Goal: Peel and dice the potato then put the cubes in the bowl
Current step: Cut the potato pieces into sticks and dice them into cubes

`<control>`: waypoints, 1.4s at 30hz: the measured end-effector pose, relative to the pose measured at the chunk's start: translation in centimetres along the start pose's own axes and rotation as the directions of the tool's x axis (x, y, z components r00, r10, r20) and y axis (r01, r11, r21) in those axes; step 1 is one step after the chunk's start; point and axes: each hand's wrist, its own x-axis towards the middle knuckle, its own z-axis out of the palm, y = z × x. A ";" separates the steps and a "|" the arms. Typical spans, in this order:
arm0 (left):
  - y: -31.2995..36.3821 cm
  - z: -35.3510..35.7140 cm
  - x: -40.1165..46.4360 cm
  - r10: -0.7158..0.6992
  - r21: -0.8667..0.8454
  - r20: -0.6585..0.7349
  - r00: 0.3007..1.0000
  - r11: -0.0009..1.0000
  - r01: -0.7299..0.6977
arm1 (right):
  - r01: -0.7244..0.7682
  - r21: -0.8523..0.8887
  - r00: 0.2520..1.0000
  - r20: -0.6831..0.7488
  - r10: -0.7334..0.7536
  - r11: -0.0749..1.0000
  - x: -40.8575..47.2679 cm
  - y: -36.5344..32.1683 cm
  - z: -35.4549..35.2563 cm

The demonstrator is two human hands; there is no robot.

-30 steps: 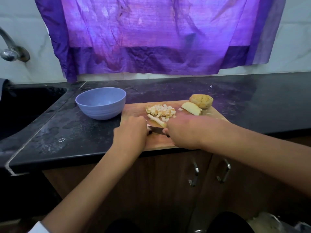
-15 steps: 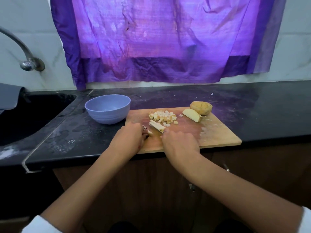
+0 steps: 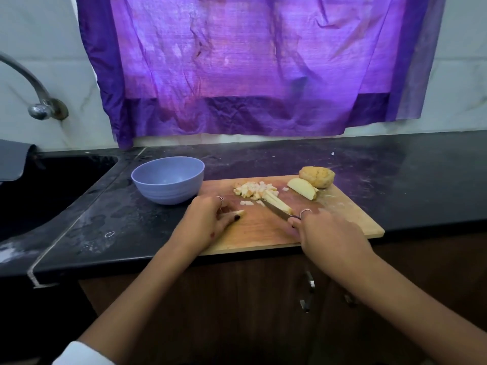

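A wooden cutting board (image 3: pixel 340 219) lies on the black counter. At its far side sits a pile of potato cubes (image 3: pixel 254 189), with potato strips (image 3: pixel 278 202) running out of it toward me. My right hand (image 3: pixel 324 230) grips a knife (image 3: pixel 276 210) whose blade lies along the strips. My left hand (image 3: pixel 210 217) rests on the board's left part, pinching a small potato piece (image 3: pixel 239 212). A potato wedge (image 3: pixel 301 188) and a larger potato chunk (image 3: pixel 317 177) lie at the far right of the board. The blue bowl (image 3: pixel 168 180) stands left of the board and looks hollow inside.
A black sink (image 3: pixel 47 185) with a curved metal tap (image 3: pixel 34 98) is at the left. A purple cloth (image 3: pixel 250 64) hangs on the wall behind the counter. Cabinet doors with metal handles (image 3: pixel 308 291) are below the counter edge.
My hands have moved apart: the left now holds a small piece at the board's left, and the right has drawn back with the knife blade laid along the strips. The view shifted.
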 end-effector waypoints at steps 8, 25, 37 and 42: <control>-0.1 1.3 -1.1 -0.127 0.032 -0.201 0.971 0.990 0.136 | 0.050 0.246 0.998 -0.043 -0.040 0.968 1.3 -2.6 0.7; 0.4 0.8 -1.6 -0.352 -0.331 -0.119 0.928 0.896 0.297 | 0.082 0.085 0.995 -0.060 -0.077 0.993 3.4 -4.4 0.0; 0.7 0.7 -1.3 -0.385 -0.340 -0.110 0.917 0.881 0.329 | 0.196 -0.040 0.980 0.024 -0.195 0.980 4.0 -4.5 0.8; 0.8 0.6 -1.0 -0.347 -0.274 -0.105 0.932 0.911 0.309 | 0.145 -0.047 0.988 -0.044 -0.147 0.988 2.8 -2.7 0.8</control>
